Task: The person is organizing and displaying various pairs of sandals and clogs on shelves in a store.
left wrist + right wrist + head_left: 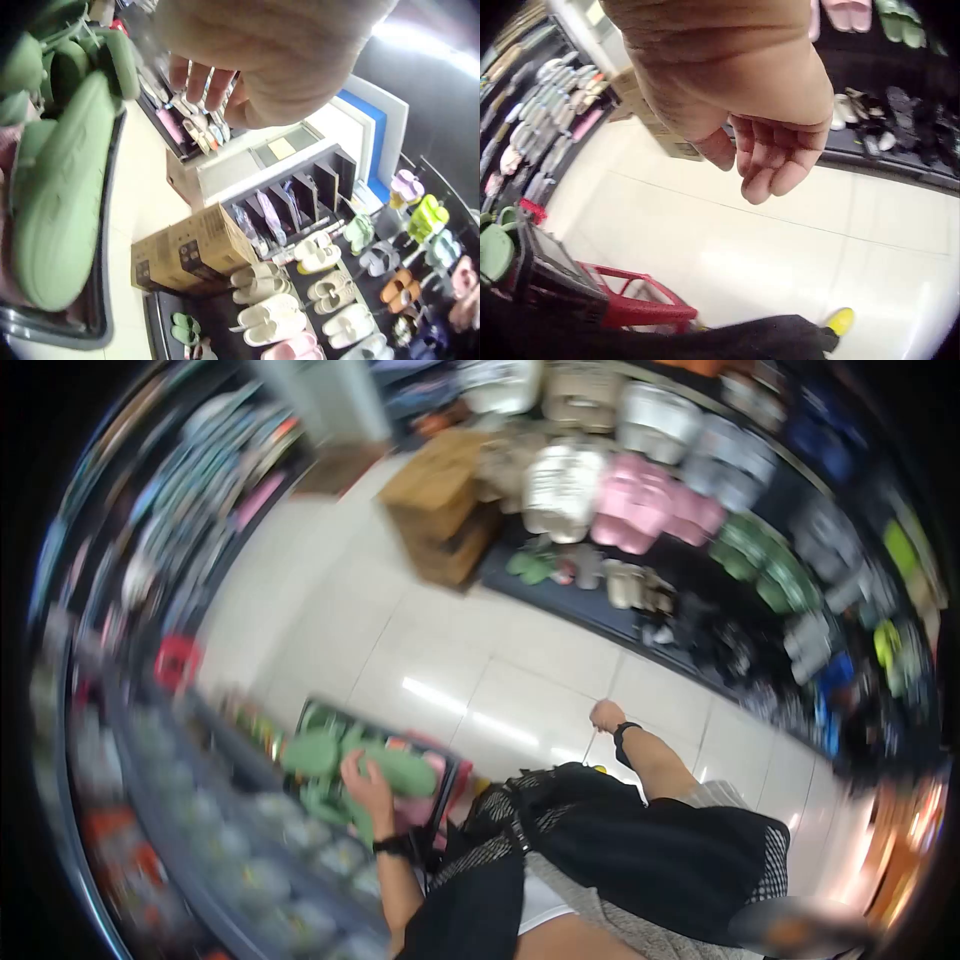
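Green slippers (400, 770) lie piled in a dark crate at lower left of the head view; a large one (64, 202) fills the left side of the left wrist view. My left hand (370, 792) is over the pile, fingers spread; whether it touches a slipper cannot be told. In the left wrist view that hand (255, 67) has slightly bent fingers with nothing held. Out over the floor, my right hand (607, 716) hangs away from the crate. Its fingers are loosely curled and empty, as the right wrist view of the hand (742, 105) shows.
A shoe rack (570, 605) with rows of slippers runs along the right. Cardboard boxes (440, 510) stand at its near end. More packed shelves line the left. A red stool-like frame (649, 304) stands beside the crate, on a tiled floor (480, 680).
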The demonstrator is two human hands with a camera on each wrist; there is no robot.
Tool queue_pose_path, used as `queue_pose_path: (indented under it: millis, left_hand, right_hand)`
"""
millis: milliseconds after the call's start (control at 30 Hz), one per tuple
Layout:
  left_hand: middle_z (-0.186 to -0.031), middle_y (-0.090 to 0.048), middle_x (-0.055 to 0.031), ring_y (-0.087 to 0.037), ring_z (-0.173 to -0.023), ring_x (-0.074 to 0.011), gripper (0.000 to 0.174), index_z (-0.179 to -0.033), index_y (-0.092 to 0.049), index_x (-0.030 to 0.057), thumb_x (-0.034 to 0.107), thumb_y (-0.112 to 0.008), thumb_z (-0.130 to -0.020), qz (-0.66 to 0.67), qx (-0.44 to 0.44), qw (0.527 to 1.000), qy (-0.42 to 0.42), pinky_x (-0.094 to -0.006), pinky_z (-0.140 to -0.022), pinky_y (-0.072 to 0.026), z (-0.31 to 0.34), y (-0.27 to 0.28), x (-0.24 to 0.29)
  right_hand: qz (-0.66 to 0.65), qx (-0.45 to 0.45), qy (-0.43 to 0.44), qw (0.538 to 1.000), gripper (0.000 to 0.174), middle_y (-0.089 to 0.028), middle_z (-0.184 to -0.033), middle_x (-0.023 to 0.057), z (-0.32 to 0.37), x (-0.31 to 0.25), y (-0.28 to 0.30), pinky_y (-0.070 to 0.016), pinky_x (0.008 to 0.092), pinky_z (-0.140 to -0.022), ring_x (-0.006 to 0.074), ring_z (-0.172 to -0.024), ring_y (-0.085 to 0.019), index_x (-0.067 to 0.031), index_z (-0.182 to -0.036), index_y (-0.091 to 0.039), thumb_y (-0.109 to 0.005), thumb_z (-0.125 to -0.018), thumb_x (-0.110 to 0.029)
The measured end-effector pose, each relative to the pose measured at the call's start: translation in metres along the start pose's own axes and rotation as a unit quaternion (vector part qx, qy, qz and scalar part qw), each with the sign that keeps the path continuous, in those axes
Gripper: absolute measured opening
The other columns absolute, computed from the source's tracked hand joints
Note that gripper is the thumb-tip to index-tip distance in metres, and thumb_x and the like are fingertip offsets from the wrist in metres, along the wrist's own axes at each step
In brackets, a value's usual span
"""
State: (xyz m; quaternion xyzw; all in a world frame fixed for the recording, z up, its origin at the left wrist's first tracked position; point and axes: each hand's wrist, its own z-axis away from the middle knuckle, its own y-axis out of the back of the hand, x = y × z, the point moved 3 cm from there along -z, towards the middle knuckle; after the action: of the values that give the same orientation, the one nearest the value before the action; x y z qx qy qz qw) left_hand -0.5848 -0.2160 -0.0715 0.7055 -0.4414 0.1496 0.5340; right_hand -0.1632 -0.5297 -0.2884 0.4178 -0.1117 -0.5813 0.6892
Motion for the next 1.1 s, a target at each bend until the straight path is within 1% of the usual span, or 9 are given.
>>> queue_pose_path:
  millis: [167,267,367,500,567,600,733,900,1100]
  left_hand:
    - [-0.088,-0.063,-0.0121,-0.061,-0.077,-0.0187,0.015,-0.097,-0.061,-0.0023,0.009,-0.056,-0.087,0.145,-0.195,0.969,0.044,-0.0309,-0.071,-0.0504,0.02,-0.116,0.11]
    - [-0.082,-0.064,-0.0103,-0.062,-0.074,-0.0166,0.015,-0.096,-0.061,-0.0023,0.009,-0.057,-0.087,0.209,-0.298,0.928,-0.077,-0.0295,-0.068,-0.0514,0.049,-0.2,0.176]
    - [-0.087,-0.065,-0.0101,-0.064,-0.077,-0.0172,0.014,-0.095,-0.063,-0.0002,0.01,-0.058,-0.087,0.195,-0.412,0.877,-0.153,-0.0298,-0.067,-0.0524,0.084,-0.278,0.248]
    - [-0.09,-0.065,-0.0114,-0.065,-0.079,-0.0199,0.014,-0.095,-0.064,0.0019,0.012,-0.058,-0.087,0.186,-0.515,0.809,-0.213,-0.0313,-0.067,-0.0529,0.137,-0.347,0.35]
    - [-0.092,-0.065,-0.0132,-0.066,-0.08,-0.0227,0.016,-0.096,-0.064,0.0021,0.013,-0.059,-0.086,0.163,-0.591,0.743,-0.267,-0.0312,-0.067,-0.0528,0.161,-0.374,0.392]
    - [-0.092,-0.065,-0.0132,-0.066,-0.08,-0.0227,0.016,-0.096,-0.064,0.0021,0.013,-0.059,-0.086,0.163,-0.595,0.741,-0.264,-0.0312,-0.067,-0.0528,0.169,-0.387,0.41]
    - [-0.091,-0.065,-0.0139,-0.066,-0.08,-0.0241,0.017,-0.096,-0.063,0.0008,0.013,-0.06,-0.084,0.152,-0.653,0.665,-0.329,-0.0325,-0.068,-0.0528,0.194,-0.436,0.47]
    - [-0.089,-0.065,-0.0139,-0.066,-0.079,-0.0252,0.018,-0.095,-0.063,0.0006,0.014,-0.061,-0.084,0.163,-0.666,0.635,-0.357,-0.0341,-0.069,-0.0518,0.206,-0.516,0.536]
    - [-0.085,-0.065,-0.0137,-0.065,-0.079,-0.0261,0.017,-0.094,-0.063,0.0022,0.015,-0.06,-0.083,0.174,-0.669,0.609,-0.389,-0.0353,-0.07,-0.0504,0.199,-0.609,0.648]
  right_hand:
    - [-0.131,-0.023,-0.158,0.978,0.021,-0.068,-0.066,0.0113,0.084,0.154,0.015,-0.0516,0.0343,-0.053,0.0204,-0.056,-0.065,-0.0005,-0.071,-0.07,-0.05,-0.074,-0.007]
    - [-0.194,-0.002,-0.15,0.97,0.023,-0.068,-0.067,0.0111,0.113,0.237,-0.004,-0.051,0.033,-0.051,0.0192,-0.058,-0.066,-0.0004,-0.075,-0.07,-0.049,-0.076,-0.01]
    - [-0.239,-0.023,-0.244,0.939,0.018,-0.069,-0.07,0.014,0.143,0.308,-0.025,-0.0525,0.0344,-0.058,0.021,-0.062,-0.067,-0.0008,-0.074,-0.071,-0.056,-0.076,-0.011]
    - [-0.269,-0.06,-0.285,0.918,0.021,-0.069,-0.075,0.0158,0.186,0.368,-0.035,-0.0522,0.0348,-0.058,0.0216,-0.061,-0.066,0.0018,-0.08,-0.07,-0.054,-0.078,-0.012]
    - [-0.424,0.067,-0.301,0.852,0.023,-0.067,-0.073,0.0139,0.204,0.389,-0.038,-0.0503,0.0316,-0.049,0.0206,-0.058,-0.065,0.0047,-0.087,-0.068,-0.053,-0.079,-0.011]
    - [-0.494,0.105,-0.309,0.806,0.024,-0.067,-0.075,0.0138,0.214,0.394,-0.036,-0.0498,0.0308,-0.048,0.0205,-0.058,-0.064,0.0055,-0.094,-0.065,-0.055,-0.081,-0.012]
    - [-0.583,0.122,-0.351,0.723,0.025,-0.068,-0.079,0.0133,0.204,0.416,-0.023,-0.0486,0.0289,-0.046,0.0195,-0.055,-0.063,0.0046,-0.098,-0.064,-0.052,-0.08,-0.009]
    - [-0.603,0.139,-0.317,0.718,0.024,-0.067,-0.076,0.0117,0.148,0.455,0.037,-0.0484,0.028,-0.046,0.0184,-0.054,-0.063,0.0024,-0.097,-0.064,-0.055,-0.081,-0.013]
    - [-0.624,0.222,-0.24,0.709,0.019,-0.066,-0.072,0.0098,0.077,0.511,0.19,-0.0461,0.0268,-0.044,0.0164,-0.052,-0.061,-0.0007,-0.086,-0.064,-0.058,-0.082,-0.018]
